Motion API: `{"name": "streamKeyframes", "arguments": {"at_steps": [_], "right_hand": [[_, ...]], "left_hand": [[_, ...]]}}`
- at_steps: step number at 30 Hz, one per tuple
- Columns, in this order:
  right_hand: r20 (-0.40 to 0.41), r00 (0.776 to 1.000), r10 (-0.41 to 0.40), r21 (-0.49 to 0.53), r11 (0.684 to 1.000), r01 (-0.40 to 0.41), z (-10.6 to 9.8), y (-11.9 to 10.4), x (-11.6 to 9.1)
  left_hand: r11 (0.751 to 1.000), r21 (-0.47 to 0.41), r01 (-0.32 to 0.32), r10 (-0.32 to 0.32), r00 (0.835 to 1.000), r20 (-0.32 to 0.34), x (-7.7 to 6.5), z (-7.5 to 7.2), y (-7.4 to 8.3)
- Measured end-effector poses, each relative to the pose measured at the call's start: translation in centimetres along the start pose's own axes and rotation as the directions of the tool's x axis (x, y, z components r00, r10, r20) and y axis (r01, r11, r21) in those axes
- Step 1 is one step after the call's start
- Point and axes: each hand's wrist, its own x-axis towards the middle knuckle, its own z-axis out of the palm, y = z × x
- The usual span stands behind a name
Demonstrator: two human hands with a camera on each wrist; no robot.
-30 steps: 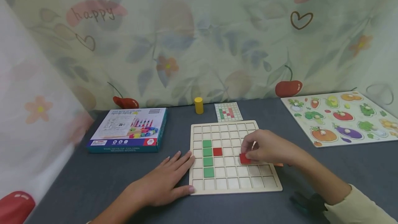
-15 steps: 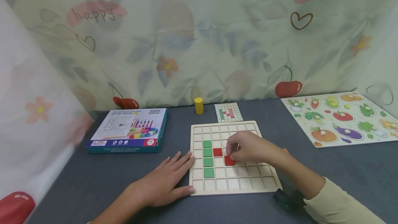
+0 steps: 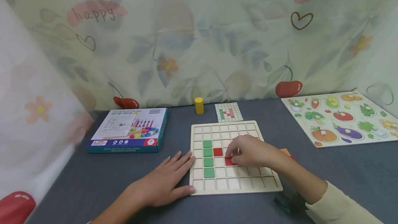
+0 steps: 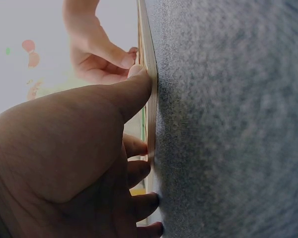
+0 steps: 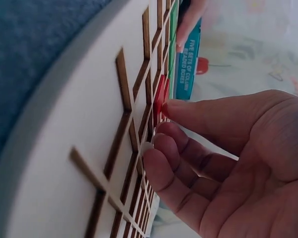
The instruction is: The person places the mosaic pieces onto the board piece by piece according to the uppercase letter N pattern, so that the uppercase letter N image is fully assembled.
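A wooden grid board (image 3: 239, 184) lies on the table. Several green square tiles (image 3: 209, 172) form a column in its left part, and one red tile (image 3: 218, 152) sits to their right. With thumb and fingertips my right hand (image 3: 250, 151) pinches a second red tile (image 3: 229, 161) at a cell diagonally below the first. In the right wrist view, the thumb touches this red tile (image 5: 160, 99) while the other fingers bend beside the board. My left hand (image 3: 168, 179) has its fingers spread, their tips and the thumb resting along the board's left edge (image 4: 150, 104).
Behind the board lies a pattern card (image 3: 228, 112), with a yellow cylinder (image 3: 199, 106) to its left. A flat box (image 3: 127, 130) is at left, a vegetable picture board (image 3: 342, 122) at right. Orange and red pieces (image 3: 285, 151) show partly behind the right forearm.
My right hand has carried the red tile leftward across the board and lowered it to a cell near the first red tile. The left hand has stayed at the board's edge.
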Motion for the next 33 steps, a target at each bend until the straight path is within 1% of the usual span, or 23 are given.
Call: {"name": "streamKeyframes", "arguments": {"at_steps": [3,7,10,13,17,20,24,27,30,33], "right_hand": [[-0.023,1.000,-0.017,0.000,1.000,0.017,0.0,0.3,-0.5],[-0.061,0.998,-0.033,-0.010,0.999,0.033,-0.5,1.4,-1.5],[-0.073,0.997,-0.014,-0.010,1.000,0.013,-1.1,2.5,-2.4],[-0.080,0.996,0.043,-0.005,0.999,-0.043,-1.9,3.5,-3.5],[-0.076,0.989,0.124,0.029,0.992,-0.122,-2.8,5.0,-5.2],[-0.067,0.986,0.155,0.032,0.988,-0.154,-3.4,6.2,-6.4],[-0.050,0.981,0.186,-0.046,0.981,-0.188,-4.0,7.7,-7.8],[-0.030,0.976,0.215,-0.092,0.972,-0.217,-4.3,8.5,-8.5],[-0.002,0.974,0.228,-0.101,0.969,-0.227,-4.6,9.0,-8.8],[0.023,0.975,0.223,-0.104,0.970,-0.219,-4.7,9.1,-8.8]], "left_hand": [[1.000,-0.003,-0.002,0.002,1.000,0.003,0.0,0.0,0.0],[1.000,-0.007,0.001,-0.001,1.000,0.004,0.0,0.0,0.1],[1.000,-0.012,0.005,-0.005,1.000,0.004,0.0,0.0,0.1],[1.000,-0.013,0.005,-0.005,1.000,0.004,0.0,0.0,0.1],[1.000,-0.012,0.006,-0.006,1.000,0.006,0.0,0.0,0.1],[1.000,-0.011,0.007,-0.007,1.000,0.008,0.0,0.1,0.0],[1.000,-0.009,0.010,-0.010,1.000,0.006,0.1,0.1,0.0],[1.000,-0.007,0.012,-0.012,1.000,0.006,0.0,0.1,0.0],[1.000,-0.006,0.009,-0.009,1.000,0.004,0.0,0.1,0.0],[1.000,-0.007,0.005,-0.005,1.000,0.001,0.0,0.1,0.0]]}}
